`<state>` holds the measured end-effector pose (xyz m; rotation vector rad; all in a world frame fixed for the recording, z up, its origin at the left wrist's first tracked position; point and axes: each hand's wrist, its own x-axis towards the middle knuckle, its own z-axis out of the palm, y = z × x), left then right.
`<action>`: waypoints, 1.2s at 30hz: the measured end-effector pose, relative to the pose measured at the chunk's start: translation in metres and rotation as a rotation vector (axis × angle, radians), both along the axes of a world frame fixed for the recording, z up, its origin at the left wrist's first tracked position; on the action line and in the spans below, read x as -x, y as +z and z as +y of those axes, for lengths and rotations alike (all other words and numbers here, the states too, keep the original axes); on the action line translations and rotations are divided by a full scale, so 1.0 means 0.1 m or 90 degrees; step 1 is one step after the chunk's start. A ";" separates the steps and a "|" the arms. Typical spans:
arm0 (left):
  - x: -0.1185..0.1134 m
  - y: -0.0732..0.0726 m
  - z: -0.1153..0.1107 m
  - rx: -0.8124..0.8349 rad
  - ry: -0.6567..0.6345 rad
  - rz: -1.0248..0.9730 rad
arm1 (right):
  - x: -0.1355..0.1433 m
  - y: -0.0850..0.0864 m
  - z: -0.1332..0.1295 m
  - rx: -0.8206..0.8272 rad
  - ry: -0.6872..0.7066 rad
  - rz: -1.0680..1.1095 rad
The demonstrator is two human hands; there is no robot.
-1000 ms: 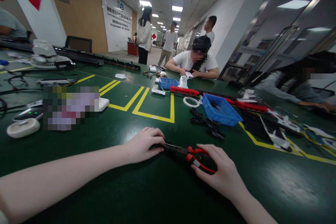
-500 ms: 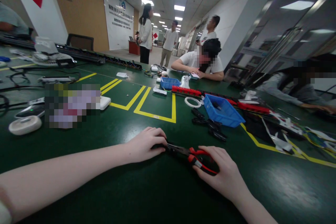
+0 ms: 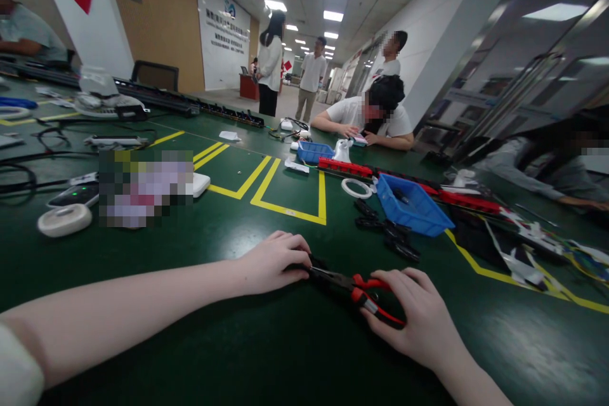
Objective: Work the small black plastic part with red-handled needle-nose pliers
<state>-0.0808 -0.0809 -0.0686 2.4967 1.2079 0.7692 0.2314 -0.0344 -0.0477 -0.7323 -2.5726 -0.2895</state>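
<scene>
"What did the left hand [image 3: 280, 263] hold?" a reader asked.

"Its thumb and fingers pinched a dark piece [image 3: 304, 266] — mostly hidden by the fingers — at the tips of the red-handled pliers [image 3: 356, 284]," the desk replied. "Those lay low over the green table [image 3: 228, 342], between both hands, their spread handles gripped by the right hand [image 3: 419, 314]."

"And what else was obscured?"

"Pixel blocks masked an item [image 3: 145, 190] at left, beside a white box [image 3: 201, 185]. Dark contents in the large blue tray [image 3: 428, 219] were hard to identify. Black bundles [image 3: 387, 228] lay between the pliers and that tray — and a person [image 3: 528, 155] at far right was blurred and cut off."
</scene>
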 end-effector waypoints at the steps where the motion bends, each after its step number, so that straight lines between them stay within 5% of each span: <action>1: 0.00 0.00 0.00 -0.002 0.000 0.000 | -0.01 -0.02 0.01 -0.014 0.004 -0.002; 10: 0.03 0.01 0.04 0.001 0.010 0.009 | 0.01 -0.09 0.07 -0.142 0.008 0.005; 36: 0.05 -0.05 0.07 -0.068 -0.012 0.015 | -0.01 -0.13 0.11 -0.146 -0.006 0.027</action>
